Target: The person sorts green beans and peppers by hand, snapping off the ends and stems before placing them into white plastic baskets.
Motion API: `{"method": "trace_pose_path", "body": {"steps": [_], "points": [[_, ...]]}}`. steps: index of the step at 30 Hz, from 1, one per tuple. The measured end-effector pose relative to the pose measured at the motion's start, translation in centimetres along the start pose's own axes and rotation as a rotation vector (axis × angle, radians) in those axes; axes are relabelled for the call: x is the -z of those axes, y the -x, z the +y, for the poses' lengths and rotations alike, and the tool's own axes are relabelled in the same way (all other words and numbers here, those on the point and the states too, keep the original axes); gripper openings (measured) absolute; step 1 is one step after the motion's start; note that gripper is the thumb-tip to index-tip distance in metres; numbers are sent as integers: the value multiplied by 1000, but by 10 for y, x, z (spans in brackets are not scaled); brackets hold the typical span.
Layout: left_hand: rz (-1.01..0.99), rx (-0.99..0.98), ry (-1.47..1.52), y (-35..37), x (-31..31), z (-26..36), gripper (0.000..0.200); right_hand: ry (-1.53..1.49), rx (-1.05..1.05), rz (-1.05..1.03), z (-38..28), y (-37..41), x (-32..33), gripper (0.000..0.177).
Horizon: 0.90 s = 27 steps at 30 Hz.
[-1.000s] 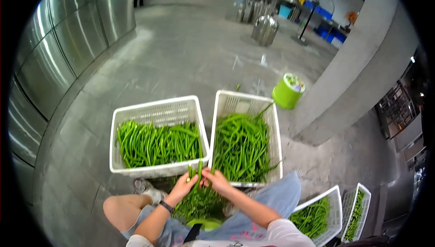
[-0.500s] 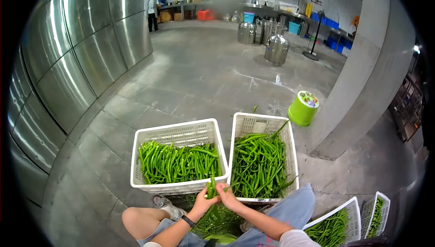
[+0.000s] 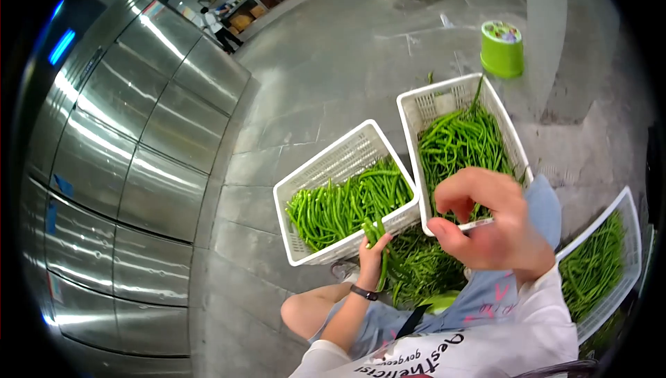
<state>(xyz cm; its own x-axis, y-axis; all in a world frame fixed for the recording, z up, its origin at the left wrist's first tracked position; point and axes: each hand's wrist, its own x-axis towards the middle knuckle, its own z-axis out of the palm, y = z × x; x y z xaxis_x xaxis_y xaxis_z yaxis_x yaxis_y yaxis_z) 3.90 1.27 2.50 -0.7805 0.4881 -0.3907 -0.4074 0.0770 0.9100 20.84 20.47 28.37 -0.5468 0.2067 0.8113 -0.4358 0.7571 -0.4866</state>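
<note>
Grey floor (image 3: 326,79), steel wall (image 3: 132,149), white crates (image 3: 333,159); left hand (image 3: 372,254) holds beans (image 3: 375,229).

green beans (image 3: 372,233); white crates (image 3: 326,163); lime-green stool (image 3: 502,55); grey floor (image 3: 347,52)

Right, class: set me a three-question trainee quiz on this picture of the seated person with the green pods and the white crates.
1. True or false: the left hand grips a bunch of green pods.
2. The right hand is: A up near the camera, B inside a crate, C flat on the floor.
3. Fill in: the round tub beyond the white crates is coloured ____.
Key: 1 true; 2 A; 3 green.
</note>
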Motion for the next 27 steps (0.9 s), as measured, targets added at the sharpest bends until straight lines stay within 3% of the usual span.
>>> {"method": "trace_pose_path", "body": {"steps": [3, 5, 6, 7, 9, 12, 14, 15, 16, 17, 18, 19, 20, 22, 25, 26, 27], "points": [[-23, -61, -60, -2, 0, -15, 20, -44, -45, 134, -37, -10, 18, 19], [-32, -85, -83, -4, 0, -19, 21, 49, 36, 219, -38, -5, 23, 23], [-90, -213, -121, -13, 8, -31, 21, 99, 74, 265, -39, -2, 26, 26], [-64, -141, -106, -7, 7, -22, 21, 135, 103, 125, -46, -6, 42, 26], [-58, -70, -50, 0, 1, -15, 23, 435, 280, 76, -46, 9, 70, 24], [-58, -88, -60, -5, 10, -20, 23, 1179, 735, 459, -42, 88, 96, 44], [-65, -79, -32, -5, 10, -19, 23, 610, 1054, 786, -51, 50, 72, 20], [-64, -71, -4, -6, 11, -21, 25, 347, 1247, 906, -55, 31, 59, 27], [-38, -54, 12, -2, 7, -17, 28, 358, 1174, 858, -56, 37, 59, 28], [-56, -45, 41, 1, 6, -13, 30, 377, 1104, 802, -58, 55, 62, 62], [-42, -86, 23, -4, 9, -21, 33, 386, 1054, 878, -48, 70, 64, 45], [-70, -97, -21, -9, 14, -29, 36, 548, 811, 701, -42, 113, 82, 42], [-101, -128, -37, -7, 14, -28, 37, 432, 816, 929, -32, 98, 73, 43], [-141, -167, -118, -1, 11, -19, 36, 79, 512, 1020, 1, 81, 36, 38], [-289, -195, -145, 4, 3, -11, 39, -433, -437, 601, 73, 105, -16, 23], [-350, -179, -153, 4, 1, -11, 39, -160, -605, 182, 90, 98, -44, 41], [-385, -218, -243, 7, -3, -5, 39, -175, -800, -215, 109, 96, -62, 42]]}}
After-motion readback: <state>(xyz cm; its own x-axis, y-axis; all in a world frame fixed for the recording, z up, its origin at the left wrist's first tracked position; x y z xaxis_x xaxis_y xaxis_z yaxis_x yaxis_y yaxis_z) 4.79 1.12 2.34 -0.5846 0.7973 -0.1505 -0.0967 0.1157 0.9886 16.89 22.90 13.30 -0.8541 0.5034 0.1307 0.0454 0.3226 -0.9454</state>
